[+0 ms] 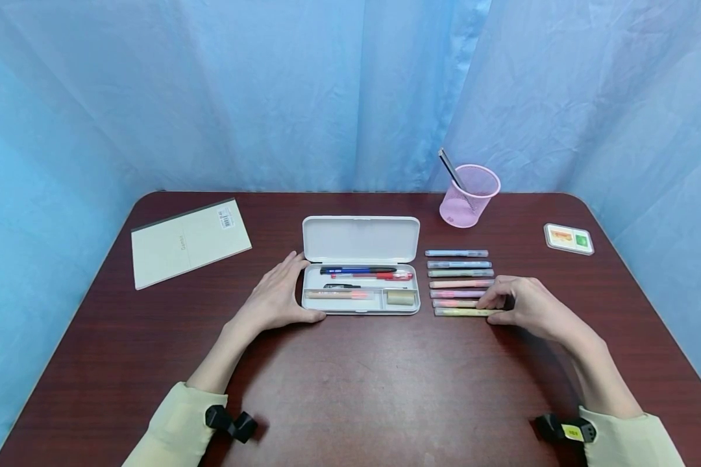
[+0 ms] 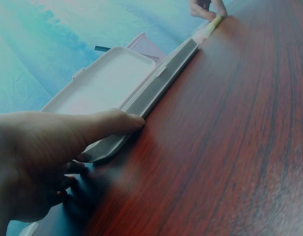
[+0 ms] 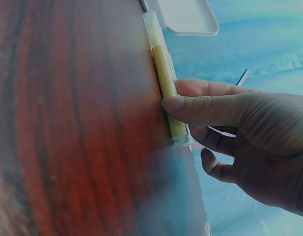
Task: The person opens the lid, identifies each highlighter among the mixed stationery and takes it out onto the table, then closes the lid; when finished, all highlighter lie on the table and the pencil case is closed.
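Note:
A white pencil case (image 1: 360, 240) lies with its lid raised at the middle of the table. My left hand (image 1: 276, 295) grips its left end, thumb (image 2: 124, 122) against the front wall and fingers around the far side. Inside are a blue pen (image 1: 356, 270), a red pen (image 1: 374, 277), a black pen (image 1: 343, 286), a peach marker (image 1: 339, 294) and an eraser-like block (image 1: 400, 298). Right of the case, several pastel markers lie in a stacked row. My right hand (image 1: 528, 305) pinches the nearest, a yellow marker (image 3: 163, 69), between thumb and index finger near its right end.
A pink mesh pen cup (image 1: 464, 204), tilted in view, holds a dark pencil (image 1: 448, 165) at the back. To its right lies a small clear-edged case (image 1: 568, 239) with orange and green patches. A cream notebook (image 1: 189, 243) lies at the back left. Blue curtains (image 1: 269, 97) surround the table.

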The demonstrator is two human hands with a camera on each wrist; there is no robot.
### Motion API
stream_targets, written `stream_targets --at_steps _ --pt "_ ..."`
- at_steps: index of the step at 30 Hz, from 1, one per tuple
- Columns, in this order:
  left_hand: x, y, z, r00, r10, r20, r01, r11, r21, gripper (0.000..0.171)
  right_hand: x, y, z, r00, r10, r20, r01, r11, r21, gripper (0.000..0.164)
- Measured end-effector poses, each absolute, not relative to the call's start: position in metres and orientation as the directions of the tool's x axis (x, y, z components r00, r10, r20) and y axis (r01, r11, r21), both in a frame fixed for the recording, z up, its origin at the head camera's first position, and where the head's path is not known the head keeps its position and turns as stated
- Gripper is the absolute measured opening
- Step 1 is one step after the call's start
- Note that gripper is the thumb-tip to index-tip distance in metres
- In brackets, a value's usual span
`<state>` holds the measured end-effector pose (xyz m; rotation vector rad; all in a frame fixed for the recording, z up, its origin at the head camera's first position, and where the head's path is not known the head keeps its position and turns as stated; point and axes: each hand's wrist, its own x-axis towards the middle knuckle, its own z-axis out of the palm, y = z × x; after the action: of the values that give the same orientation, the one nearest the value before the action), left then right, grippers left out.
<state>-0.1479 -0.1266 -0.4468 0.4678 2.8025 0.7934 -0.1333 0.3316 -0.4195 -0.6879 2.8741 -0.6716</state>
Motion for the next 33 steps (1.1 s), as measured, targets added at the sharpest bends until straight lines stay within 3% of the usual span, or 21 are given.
stream_targets --at_steps 6,16,24,33 --pt "-0.148 -0.125 -0.447 -0.931 0.352 -0.097 0.25 0.807 0.535 0.099 -0.132 0.333 -0.418 -0.899 -0.438 -0.013 -0.387 0.808 -0.444 0.03" --pt "-0.149 -0.124 -0.447 -0.93 0.35 -0.112 0.24 0.811 0.534 0.101 -0.13 0.318 -0.419 -0.905 -0.397 0.152 -0.42 0.781 -0.462 0.022" --pt "-0.149 -0.125 -0.448 -0.931 0.345 -0.116 0.236 0.815 0.529 0.101 -0.139 0.263 -0.416 -0.852 -0.484 0.2 -0.513 0.694 -0.506 0.024" --pt "-0.148 -0.126 -0.448 -0.932 0.345 -0.112 0.238 0.816 0.527 0.101 -0.142 0.193 -0.414 -0.777 -0.612 0.143 -0.602 0.658 -0.452 0.038"
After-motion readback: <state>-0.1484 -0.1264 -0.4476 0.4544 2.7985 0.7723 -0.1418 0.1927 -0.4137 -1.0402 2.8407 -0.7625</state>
